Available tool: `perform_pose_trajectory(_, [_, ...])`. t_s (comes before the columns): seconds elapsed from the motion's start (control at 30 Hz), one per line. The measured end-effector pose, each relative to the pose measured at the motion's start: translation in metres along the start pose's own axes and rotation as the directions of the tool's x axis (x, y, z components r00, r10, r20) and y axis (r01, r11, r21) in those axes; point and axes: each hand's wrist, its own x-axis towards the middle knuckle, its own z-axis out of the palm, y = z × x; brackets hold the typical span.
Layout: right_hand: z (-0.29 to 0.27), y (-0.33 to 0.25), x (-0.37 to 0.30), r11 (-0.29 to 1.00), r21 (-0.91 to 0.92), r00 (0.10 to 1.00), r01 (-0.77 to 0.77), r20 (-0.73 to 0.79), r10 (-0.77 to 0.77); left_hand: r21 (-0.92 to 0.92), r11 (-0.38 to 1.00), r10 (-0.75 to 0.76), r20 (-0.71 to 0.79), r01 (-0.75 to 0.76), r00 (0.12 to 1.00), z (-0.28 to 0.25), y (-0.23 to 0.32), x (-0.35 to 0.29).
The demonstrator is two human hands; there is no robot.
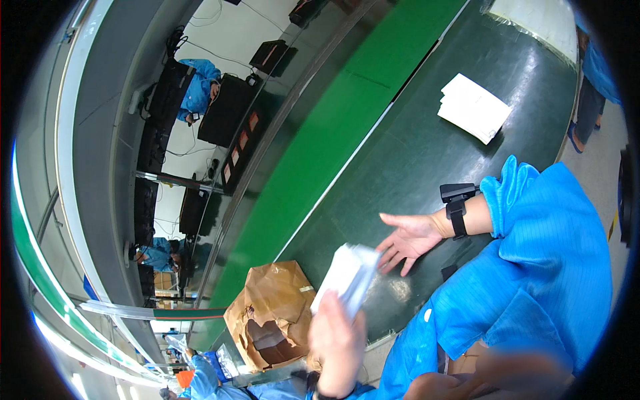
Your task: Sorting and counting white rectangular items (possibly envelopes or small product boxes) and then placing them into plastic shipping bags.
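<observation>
Left hand (337,333) gripped the white paper stack (343,272) over the dark-green surface (387,173), right hand (415,240) spread wide just beside it — an even, light pinch seemed best for keeping its edges aligned.

A dark green worktable (373,187) ran beside a bright green strip (327,140); pale floor (612,143) lay at right, lamps (78,383) glowed at left.
</observation>
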Motion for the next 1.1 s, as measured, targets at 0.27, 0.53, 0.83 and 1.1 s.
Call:
perform_pose_trajectory(0.27, [-0.014, -0.042, -0.030, 0.879, -0.094, 0.829, 0.468, -0.297, -0.473, -0.169, 0.942, 0.207, -0.393, -0.291, 0.896, 0.162, 0.028, 0.053])
perform_pose_trajectory(0.53, [-0.024, -0.044, -0.032, 0.795, -0.479, 0.678, 0.372, -0.445, -0.585, -0.440, 0.861, 0.141, -0.273, -0.254, 0.952, 0.182, 0.010, 0.059])
perform_pose_trajectory(0.83, [-0.019, -0.040, -0.026, 0.834, -0.391, 0.672, 0.389, -0.499, -0.548, -0.511, 0.848, 0.165, 0.000, -0.142, 0.986, 0.153, 0.007, 0.089])
perform_pose_trajectory(1.1, [-0.017, -0.031, -0.022, 0.851, -0.424, 0.728, 0.309, -0.469, -0.499, -0.592, 0.799, 0.179, 0.064, -0.107, 0.982, 0.140, 0.004, 0.087])
